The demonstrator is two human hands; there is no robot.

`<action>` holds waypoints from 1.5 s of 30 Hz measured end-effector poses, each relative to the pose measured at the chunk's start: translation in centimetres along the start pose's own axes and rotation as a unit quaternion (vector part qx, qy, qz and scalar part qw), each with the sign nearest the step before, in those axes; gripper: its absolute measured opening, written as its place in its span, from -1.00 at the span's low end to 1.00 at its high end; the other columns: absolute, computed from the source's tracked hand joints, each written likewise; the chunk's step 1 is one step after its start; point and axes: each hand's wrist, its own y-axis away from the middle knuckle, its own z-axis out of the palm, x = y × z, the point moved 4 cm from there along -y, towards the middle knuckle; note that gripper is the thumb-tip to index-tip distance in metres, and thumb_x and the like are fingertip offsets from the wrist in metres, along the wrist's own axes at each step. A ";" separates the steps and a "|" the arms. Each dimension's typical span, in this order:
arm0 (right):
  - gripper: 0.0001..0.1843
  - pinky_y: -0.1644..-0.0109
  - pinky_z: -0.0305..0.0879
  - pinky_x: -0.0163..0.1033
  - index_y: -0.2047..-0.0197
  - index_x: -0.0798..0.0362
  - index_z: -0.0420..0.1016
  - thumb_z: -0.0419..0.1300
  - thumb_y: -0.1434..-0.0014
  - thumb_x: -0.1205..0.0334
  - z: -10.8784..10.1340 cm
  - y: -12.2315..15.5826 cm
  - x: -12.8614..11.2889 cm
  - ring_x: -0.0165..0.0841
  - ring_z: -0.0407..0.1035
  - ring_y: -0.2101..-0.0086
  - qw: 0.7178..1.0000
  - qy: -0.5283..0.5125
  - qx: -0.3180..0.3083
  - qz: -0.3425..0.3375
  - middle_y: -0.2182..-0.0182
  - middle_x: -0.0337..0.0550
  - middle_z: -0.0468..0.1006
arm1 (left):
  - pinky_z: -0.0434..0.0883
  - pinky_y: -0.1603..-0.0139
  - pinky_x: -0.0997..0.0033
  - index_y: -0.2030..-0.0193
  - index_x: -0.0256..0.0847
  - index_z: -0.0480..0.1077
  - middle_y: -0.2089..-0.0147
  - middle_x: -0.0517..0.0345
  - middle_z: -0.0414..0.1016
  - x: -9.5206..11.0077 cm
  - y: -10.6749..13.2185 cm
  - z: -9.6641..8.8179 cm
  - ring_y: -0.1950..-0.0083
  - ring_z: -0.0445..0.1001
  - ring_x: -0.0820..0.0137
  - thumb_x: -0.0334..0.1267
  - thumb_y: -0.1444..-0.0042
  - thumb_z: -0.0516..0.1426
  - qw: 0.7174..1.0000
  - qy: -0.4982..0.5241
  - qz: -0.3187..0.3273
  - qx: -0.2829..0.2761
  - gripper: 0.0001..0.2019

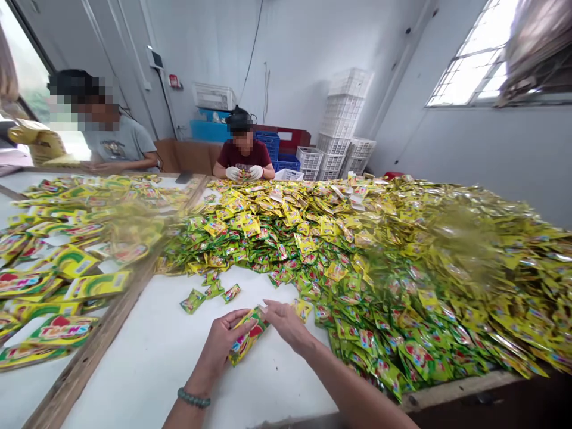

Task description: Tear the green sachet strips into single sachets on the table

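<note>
My left hand [221, 344] is closed around a small stack of green and yellow sachets [247, 337], held just above the white table [147, 363]. My right hand [288, 325] pinches the top end of that same stack with fingers and thumb. A green bead bracelet [193, 398] circles my left wrist. Right beside my right hand lies a huge heap of the same sachets [379, 268]. A few loose sachets [210, 295] lie on the table just beyond my hands.
A wooden strip [96, 348] divides my table from the left one, where larger yellow packets [67, 280] are spread. One person in white gloves [243, 173] sits at the far end, another at the far left [118, 143]. White crates [344, 119] are stacked by the back wall.
</note>
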 end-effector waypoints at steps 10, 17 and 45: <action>-0.85 -0.09 0.01 -0.07 0.39 -0.09 0.57 0.22 -0.13 0.10 0.7 -0.3 -2.3 -0.15 0.27 0.02 0.983 0.135 0.123 -0.016 0.37 -0.16 0.56 | 0.47 0.15 0.36 0.16 -0.23 0.53 0.26 0.04 0.64 0.8 -0.3 -0.2 0.21 0.59 0.23 -0.15 0.26 0.41 0.997 0.066 0.030 -0.002 -0.54; -0.77 -0.24 -0.23 0.01 0.52 0.02 0.48 0.15 -0.16 0.31 1.2 -0.2 -2.8 -0.21 0.30 -0.06 0.991 0.121 0.019 0.052 0.46 -0.25 0.53 | 0.49 0.22 0.37 0.22 -0.26 0.55 0.35 0.06 0.63 0.7 0.3 -0.3 0.29 0.59 0.24 -0.07 0.28 0.40 0.998 0.039 0.036 0.031 -0.55; -0.57 0.23 0.24 -0.23 0.47 0.14 0.48 0.31 0.09 -0.12 5.2 -1.9 -2.2 -0.33 0.34 0.38 0.964 -0.179 -0.177 0.083 0.51 -0.19 0.45 | 0.40 0.17 0.32 0.17 -0.28 0.52 0.32 0.06 0.61 1.9 1.7 -2.4 0.27 0.53 0.24 0.11 0.05 0.22 0.990 -0.129 0.037 -0.036 -0.53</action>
